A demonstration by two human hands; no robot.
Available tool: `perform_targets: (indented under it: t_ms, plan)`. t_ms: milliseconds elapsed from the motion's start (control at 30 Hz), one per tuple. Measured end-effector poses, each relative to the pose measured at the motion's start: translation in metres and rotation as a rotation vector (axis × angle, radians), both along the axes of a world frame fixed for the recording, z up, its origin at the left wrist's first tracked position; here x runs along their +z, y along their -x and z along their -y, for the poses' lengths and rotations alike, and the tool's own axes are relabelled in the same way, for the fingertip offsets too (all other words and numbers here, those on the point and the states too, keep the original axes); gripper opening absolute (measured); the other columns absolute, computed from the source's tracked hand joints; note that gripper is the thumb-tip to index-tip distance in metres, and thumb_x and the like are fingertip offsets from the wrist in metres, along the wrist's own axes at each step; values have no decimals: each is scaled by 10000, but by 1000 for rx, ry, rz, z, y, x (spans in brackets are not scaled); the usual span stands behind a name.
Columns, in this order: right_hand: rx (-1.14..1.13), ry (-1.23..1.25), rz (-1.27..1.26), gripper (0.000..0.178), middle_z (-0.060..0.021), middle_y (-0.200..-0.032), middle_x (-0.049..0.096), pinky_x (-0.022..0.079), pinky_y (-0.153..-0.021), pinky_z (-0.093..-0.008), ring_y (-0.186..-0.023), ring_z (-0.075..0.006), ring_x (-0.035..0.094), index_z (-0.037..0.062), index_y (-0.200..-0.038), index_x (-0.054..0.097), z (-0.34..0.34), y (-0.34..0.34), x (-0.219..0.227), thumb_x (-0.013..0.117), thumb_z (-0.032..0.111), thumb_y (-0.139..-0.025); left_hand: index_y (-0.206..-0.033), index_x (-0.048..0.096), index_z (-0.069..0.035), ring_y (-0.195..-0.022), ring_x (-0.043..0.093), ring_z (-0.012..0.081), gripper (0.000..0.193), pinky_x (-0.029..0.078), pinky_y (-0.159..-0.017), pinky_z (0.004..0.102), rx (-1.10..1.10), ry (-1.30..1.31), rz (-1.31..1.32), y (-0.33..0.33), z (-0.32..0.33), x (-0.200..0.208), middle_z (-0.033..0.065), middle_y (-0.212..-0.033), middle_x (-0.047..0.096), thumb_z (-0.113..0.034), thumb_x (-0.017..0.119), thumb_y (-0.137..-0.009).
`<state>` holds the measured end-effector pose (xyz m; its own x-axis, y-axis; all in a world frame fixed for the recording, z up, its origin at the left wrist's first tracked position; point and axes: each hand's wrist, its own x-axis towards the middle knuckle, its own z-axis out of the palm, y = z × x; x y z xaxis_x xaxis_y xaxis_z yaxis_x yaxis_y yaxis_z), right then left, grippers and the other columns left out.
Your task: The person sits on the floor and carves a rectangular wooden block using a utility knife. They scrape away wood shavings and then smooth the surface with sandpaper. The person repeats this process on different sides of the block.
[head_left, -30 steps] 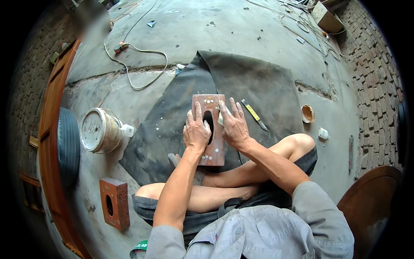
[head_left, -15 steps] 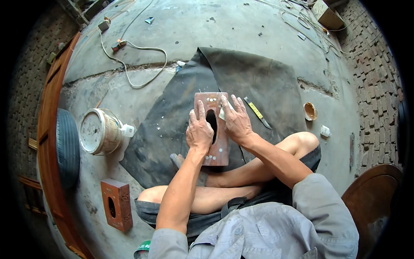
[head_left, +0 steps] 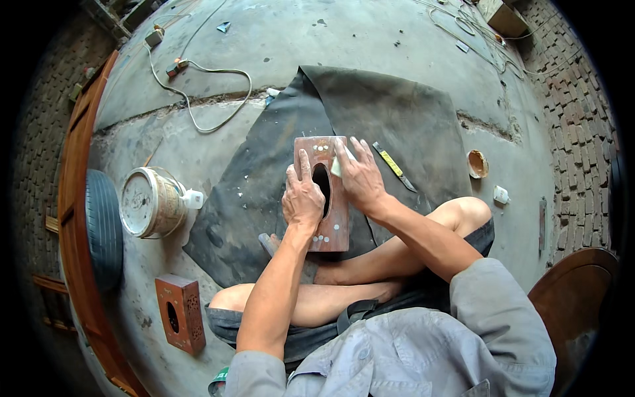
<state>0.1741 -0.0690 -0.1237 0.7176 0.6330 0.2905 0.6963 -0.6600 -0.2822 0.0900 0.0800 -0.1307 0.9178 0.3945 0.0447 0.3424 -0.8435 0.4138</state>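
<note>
A reddish-brown wooden box with an oval opening and pale round spots at both ends lies in front of me on a dark sheet. My left hand grips its left side, two fingers stretched along the top and the rest curled beside the opening. Under the fingers of my right hand is a small pale pad or folded piece, pressed on the box's upper right edge. Most of that piece is hidden by the hand. A yellow utility knife lies just right of this hand.
At left stand a lidded bucket, a tyre and a second wooden box. A small brown-stained bowl and a white container sit at right. A cable loops across the far-left floor. My crossed legs border the sheet.
My right hand and the pale piece sit slightly farther up the box's right edge. My left hand stays on the box. The whole view has shifted a little.
</note>
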Motion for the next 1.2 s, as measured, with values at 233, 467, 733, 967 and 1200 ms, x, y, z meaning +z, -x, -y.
perform_targets:
  t_ms: [233, 467, 733, 967, 1200]
  plan:
    - [-2, 1, 23, 658, -267, -1315, 693, 232, -1286, -553, -1451, -486, 469, -113, -1549, 396, -7, -10, 0, 555, 120, -954, -1704, 218, -165, -1148, 682, 475, 860, 629, -869, 516, 7, -7, -12, 1, 2, -2, 284, -1438, 517, -87, 579, -927]
    - [-39, -68, 65, 617, -271, -1273, 714, 232, -1281, -575, -1458, -471, 469, -116, -1527, 423, -12, -13, 5, 536, 110, -964, -1700, 231, -159, -1111, 695, 467, 856, 634, -847, 517, -8, -14, 5, 1, 3, 2, 277, -1425, 523, -84, 582, -922]
    - [-35, -35, 29, 617, -274, -1227, 722, 246, -1277, -573, -1443, -479, 474, -104, -1527, 422, -7, -16, 8, 541, 110, -961, -1695, 247, -184, -1069, 691, 506, 833, 607, -854, 570, 11, 3, 20, 0, 3, 1, 244, -1455, 511, -99, 563, -929]
    - [-23, 16, 78, 578, -251, -1270, 722, 200, -1292, -579, -1465, -460, 468, -109, -1498, 462, 1, -3, 8, 537, 106, -967, -1698, 237, -204, -1045, 700, 509, 831, 608, -852, 570, 23, -1, 28, 1, 3, -4, 247, -1460, 510, -114, 558, -937]
    - [-7, 70, -29, 575, -255, -1390, 660, 204, -1296, -556, -1488, -448, 441, -92, -1506, 472, -6, 1, 13, 544, 125, -978, -1700, 231, -201, -1046, 700, 508, 828, 609, -852, 573, 33, 13, 4, 2, 1, 1, 238, -1468, 512, -126, 554, -941]
